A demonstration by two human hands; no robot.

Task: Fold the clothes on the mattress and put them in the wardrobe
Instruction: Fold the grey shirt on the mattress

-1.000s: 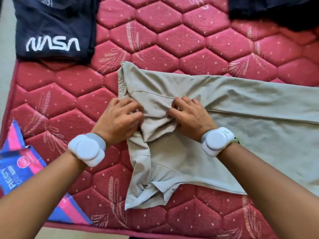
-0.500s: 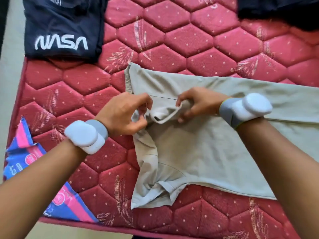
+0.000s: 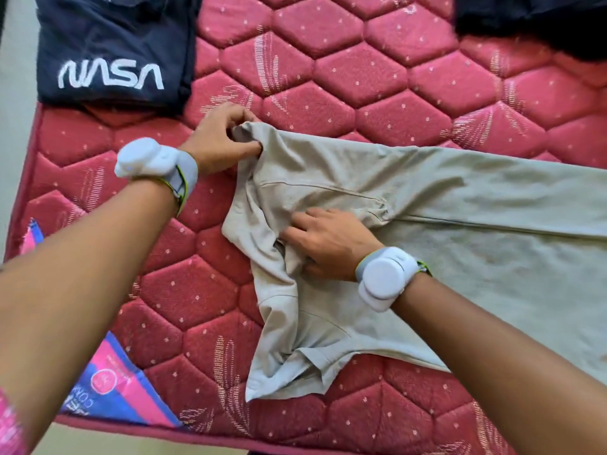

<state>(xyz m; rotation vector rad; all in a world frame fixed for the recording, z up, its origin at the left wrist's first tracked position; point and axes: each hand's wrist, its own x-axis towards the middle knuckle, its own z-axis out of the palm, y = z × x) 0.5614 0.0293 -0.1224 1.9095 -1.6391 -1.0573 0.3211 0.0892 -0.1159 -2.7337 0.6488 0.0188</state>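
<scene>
beige trousers half-straightened on the red quilted mattress

left hand pinches the waistband's far corner; right hand, fingers fairly straight, rests on the bunched crotch nearer the viewer. the folded navy nasa t-shirt lies beyond the trousers' waist end. the cloth looks light, limp and crease-prone: best taken at waistband corners and seams, then smoothed flat.

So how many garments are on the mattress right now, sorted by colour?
Beige: 1, the beige trousers, gripped at the top corner by the left hand, with the right hand on them.
Navy: 1, the folded NASA shirt.
Dark, at the top right edge: 1, the dark garment, colour and kind unclear.
Total: 3
</scene>
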